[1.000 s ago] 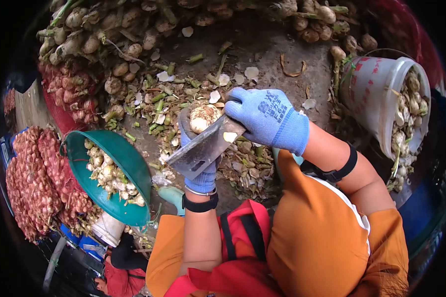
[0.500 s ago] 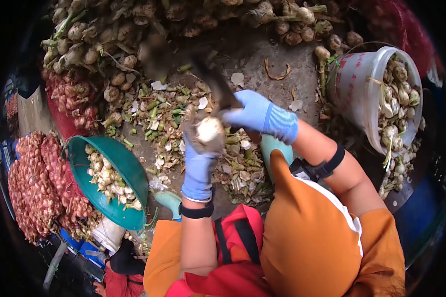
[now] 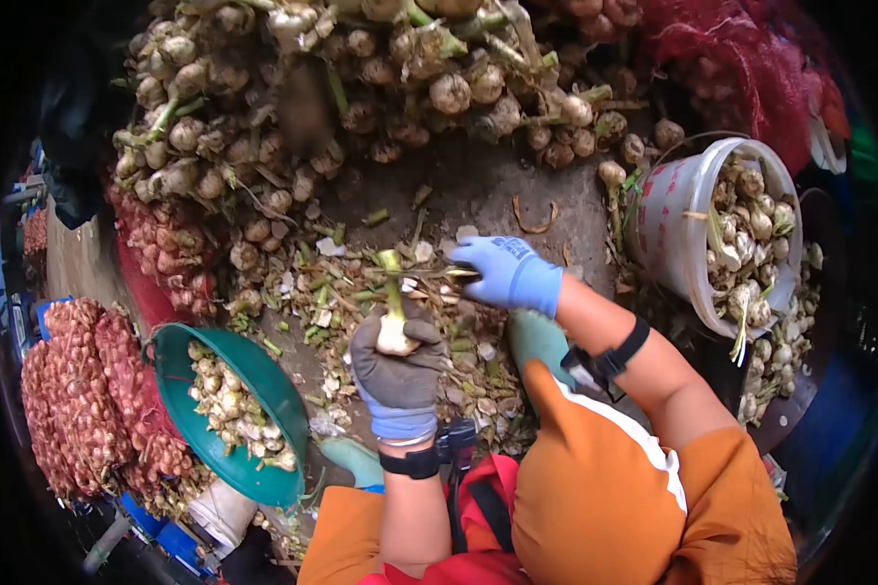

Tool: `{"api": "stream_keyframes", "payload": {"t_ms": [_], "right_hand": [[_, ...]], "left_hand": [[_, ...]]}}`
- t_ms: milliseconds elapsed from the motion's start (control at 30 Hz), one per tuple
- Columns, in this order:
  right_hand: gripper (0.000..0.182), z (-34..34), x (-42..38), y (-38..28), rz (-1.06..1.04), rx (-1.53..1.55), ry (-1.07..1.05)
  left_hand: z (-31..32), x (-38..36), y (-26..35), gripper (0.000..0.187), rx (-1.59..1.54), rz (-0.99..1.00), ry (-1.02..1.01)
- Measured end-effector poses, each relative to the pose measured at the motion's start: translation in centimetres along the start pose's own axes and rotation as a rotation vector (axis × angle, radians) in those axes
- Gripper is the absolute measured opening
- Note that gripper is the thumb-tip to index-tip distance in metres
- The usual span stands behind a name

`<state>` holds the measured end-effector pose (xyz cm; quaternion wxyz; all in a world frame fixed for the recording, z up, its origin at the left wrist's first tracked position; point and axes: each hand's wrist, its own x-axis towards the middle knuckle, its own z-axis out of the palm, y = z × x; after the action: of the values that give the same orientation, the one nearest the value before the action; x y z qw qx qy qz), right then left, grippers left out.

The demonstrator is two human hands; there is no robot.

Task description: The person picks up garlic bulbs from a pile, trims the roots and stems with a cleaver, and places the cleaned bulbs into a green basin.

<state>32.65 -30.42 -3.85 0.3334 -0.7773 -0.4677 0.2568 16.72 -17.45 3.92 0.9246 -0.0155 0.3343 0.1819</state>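
My left hand (image 3: pixel 397 369), in a grey-palmed blue glove, grips a white garlic bulb (image 3: pixel 396 334) with its green stem (image 3: pixel 391 275) pointing up. My right hand (image 3: pixel 507 271), in a light blue glove, is closed on a knife (image 3: pixel 427 274). The knife shows as a thin line, nearly edge-on, and reaches left to the stem. Its handle is hidden in my fingers. Cut stems and peel (image 3: pixel 468 366) lie on the ground beneath both hands.
A heap of garlic (image 3: pixel 361 88) spans the top. At the left are a green basin (image 3: pixel 288 405) holding bulbs and net sacks (image 3: pixel 73 390). A white bucket of garlic (image 3: pixel 668 210) leans at the right, near a red net sack (image 3: pixel 741 78).
The bulb has turned so its stem stands up, and my left hand now shows its palm side. My right hand has moved slightly down and right, with the knife swung level. The view has shifted.
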Motion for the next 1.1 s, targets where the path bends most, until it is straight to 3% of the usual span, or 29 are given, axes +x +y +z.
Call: {"api": "stream_keyframes", "payload": {"t_ms": [67,100,167,200,267,300,333,400,533,600,667,733,800,867,933,967,1000,1033,1100], "right_hand": [[0.022,-1.2,-0.2,2.6,0.389,-0.085,-0.253],[0.022,-2.9,0.1,3.0,0.371,-0.098,-0.235],[0.018,-6.3,-0.6,1.8,0.128,-0.17,0.349],[0.016,-7.8,0.6,2.0,-0.008,-0.305,0.551],[0.018,-9.5,3.8,3.1,-0.032,-0.511,0.572],[0.019,-9.2,5.2,4.0,-0.059,-0.569,0.504],[0.027,-8.2,6.4,4.5,0.007,-0.553,0.412],[0.027,-6.9,7.0,4.1,0.054,-0.653,0.289],[0.028,-3.6,4.9,5.2,0.198,-0.435,0.145],[0.033,-2.0,3.0,4.0,0.303,-0.062,-0.032],[0.044,0.2,0.5,2.1,0.24,0.079,-0.011],[0.043,2.0,-0.8,1.2,0.164,0.359,0.077],[0.032,0.5,-0.5,0.2,0.451,0.702,-0.215],[0.029,-0.1,-0.9,-0.1,0.404,0.82,-0.185],[0.026,-2.5,-1.0,-2.9,0.429,0.825,-0.175],[0.031,-2.3,-1.0,-3.2,0.291,0.769,-0.073],[0.035,-2.1,-1.2,-3.3,0.153,0.712,0.03],[0.036,-1.7,-1.3,-2.9,0.134,0.795,-0.076],[0.035,-2.2,-1.8,-4.0,0.237,0.942,-0.152]], "left_hand": [[-0.1,-0.8,4.0,0.034,0.073,0.112,-0.157],[0.0,-1.5,6.4,0.036,-0.11,0.042,-0.334],[-2.4,-4.3,12.2,0.043,-0.299,0.103,-0.502],[-4.6,-5.2,14.4,0.048,-0.313,0.249,-0.514],[-5.3,-5.2,13.3,0.05,-0.098,0.296,-0.509],[-7.8,-3.5,13.8,0.048,0.101,0.463,-0.344],[-5.5,-2.7,10.9,0.042,0.206,0.467,-0.254],[-5.6,-1.4,9.1,0.037,0.237,0.336,-0.193],[-5.2,-0.1,4.5,0.032,0.356,0.257,-0.098],[-5.6,0.7,1.6,0.063,0.965,0.316,0.109],[-7.6,1.8,-0.6,0.083,1.204,0.278,-0.026],[-8.2,3.5,-1.4,0.09,1.98,0.593,-0.256],[-6.8,3.5,-2.2,0.094,1.575,0.254,-0.196],[-6.2,2.9,-1.5,0.083,1.076,-0.107,-0.201],[-0.8,1.3,-1.7,0.078,0.757,-0.388,-0.087],[-1.5,1.0,-1.0,0.072,0.51,-0.453,-0.174],[-2.7,1.2,-0.8,0.072,0.506,-0.455,-0.17],[-4.4,1.5,-0.7,0.068,0.605,-0.326,-0.233],[-3.7,0.9,-1.8,0.054,0.866,-0.034,-0.196]]}}
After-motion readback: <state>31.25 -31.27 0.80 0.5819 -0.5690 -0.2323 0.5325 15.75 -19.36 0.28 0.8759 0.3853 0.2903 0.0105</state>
